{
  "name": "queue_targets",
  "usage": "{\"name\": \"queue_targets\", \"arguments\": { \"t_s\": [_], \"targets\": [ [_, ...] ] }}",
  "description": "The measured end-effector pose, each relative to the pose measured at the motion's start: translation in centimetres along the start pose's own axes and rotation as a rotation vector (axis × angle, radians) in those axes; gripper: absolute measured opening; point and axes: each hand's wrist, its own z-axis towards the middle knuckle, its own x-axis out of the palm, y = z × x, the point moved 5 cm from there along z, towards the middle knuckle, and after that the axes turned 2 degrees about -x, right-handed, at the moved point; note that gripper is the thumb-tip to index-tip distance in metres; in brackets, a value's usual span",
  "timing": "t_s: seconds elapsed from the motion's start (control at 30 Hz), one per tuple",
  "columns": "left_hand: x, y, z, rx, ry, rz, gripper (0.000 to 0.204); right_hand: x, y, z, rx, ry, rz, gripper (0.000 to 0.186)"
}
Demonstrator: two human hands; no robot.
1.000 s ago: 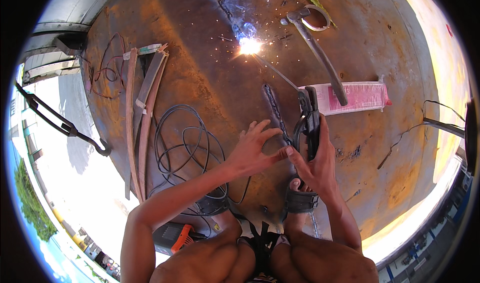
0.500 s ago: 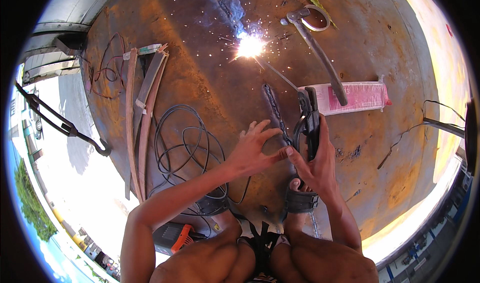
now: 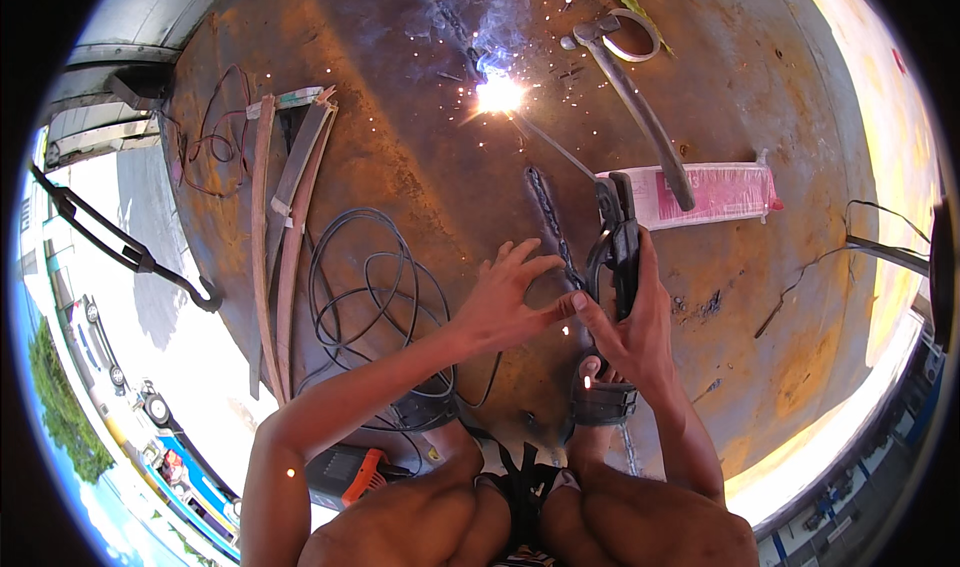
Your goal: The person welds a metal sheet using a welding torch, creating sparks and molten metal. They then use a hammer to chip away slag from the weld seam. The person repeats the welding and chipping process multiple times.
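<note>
My right hand (image 3: 636, 332) is closed around a black electrode holder (image 3: 621, 252). A thin welding rod (image 3: 556, 148) runs from its jaws up and left to a bright white arc (image 3: 499, 94), with sparks and bluish smoke around it. The arc burns on a rusty steel plate (image 3: 440, 157), at the near end of a weld bead (image 3: 440, 7). Another weld bead (image 3: 546, 212) lies nearer, beside my hands. My left hand (image 3: 515, 297) has its fingers spread, and its thumb meets the right thumb. Nothing shows in its grasp.
A hammer (image 3: 635, 107) rests across a pink-and-white packet (image 3: 715, 195), near a ring (image 3: 632, 37). Coiled black cable (image 3: 375, 287) and wooden strips (image 3: 285, 237) lie left. An orange-and-black machine (image 3: 352, 475) sits by my left leg. A black hooked bar (image 3: 130, 247) hangs beyond the plate's left edge.
The smoke has spread and the sparks have shifted, some now near my arms and foot. Vehicles have come into view at the lower left. My hands have hardly moved.
</note>
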Motion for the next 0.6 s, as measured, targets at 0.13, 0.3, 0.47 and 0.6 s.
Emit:
{"name": "queue_targets", "arguments": {
  "t_s": [0.13, 0.3, 0.47, 0.6],
  "targets": [
    [-0.09, 0.11, 0.12, 0.039, -0.01, -0.027, 0.076, 0.0, 0.13, -0.02, 0.001, 0.0, 0.0, 0.102],
    [0.03, 0.23, 0.05, 0.016, -0.006, -0.014, 0.076, 0.08, 0.03, -0.02, 0.005, 0.001, 0.004, 0.102],
    [-0.13, -0.14, 0.01, 0.006, 0.007, -0.007, 0.075, 0.04, 0.03, -0.08, 0.0, 0.0, 0.003, 0.102],
    [-0.13, -0.11, 0.02, 0.007, 0.009, 0.011, 0.074, 0.06, -0.01, -0.07, 0.003, 0.005, -0.004, 0.102]
  ]
}}
